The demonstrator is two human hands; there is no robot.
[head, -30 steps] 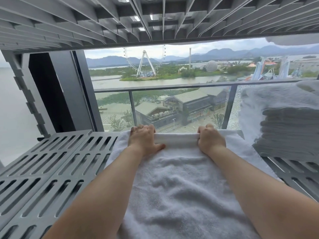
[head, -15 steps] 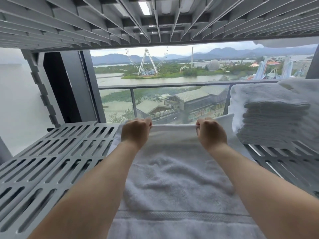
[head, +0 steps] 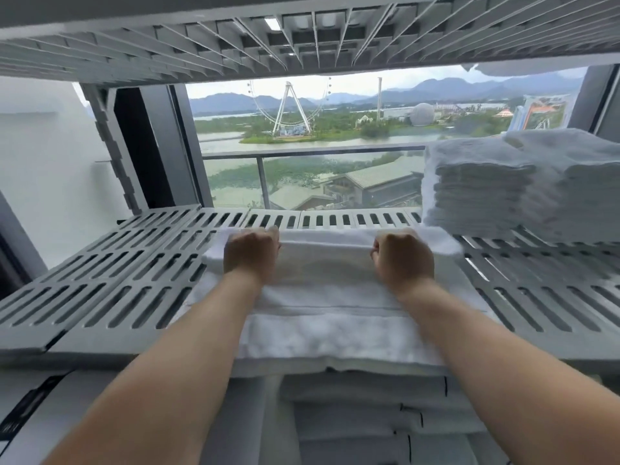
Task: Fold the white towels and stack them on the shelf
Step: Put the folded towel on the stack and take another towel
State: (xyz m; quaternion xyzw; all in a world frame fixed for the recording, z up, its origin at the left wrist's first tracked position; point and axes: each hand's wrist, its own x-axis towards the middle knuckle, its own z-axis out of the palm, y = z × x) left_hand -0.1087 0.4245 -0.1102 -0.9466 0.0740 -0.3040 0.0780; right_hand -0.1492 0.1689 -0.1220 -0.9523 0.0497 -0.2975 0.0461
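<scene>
A white towel (head: 328, 317) lies spread on the grey slotted shelf (head: 110, 283), its near edge hanging a little over the shelf's front. My left hand (head: 251, 253) and my right hand (head: 404, 258) each grip the towel's far edge with curled fingers, a forearm's width apart. The far edge is lifted slightly off the shelf between them. A stack of folded white towels (head: 523, 189) stands on the same shelf at the right, behind my right hand.
Another slotted shelf (head: 302, 31) hangs close overhead. Behind the shelf a glass railing (head: 312, 152) and window look out over water and buildings. More folded white towels (head: 369, 414) lie on the level below. The shelf's left part shows bare slats.
The view has pulled back and down, so the shelf's front edge and lower level now show. Both hands have kept their grip on the towel's far edge and drawn it toward me.
</scene>
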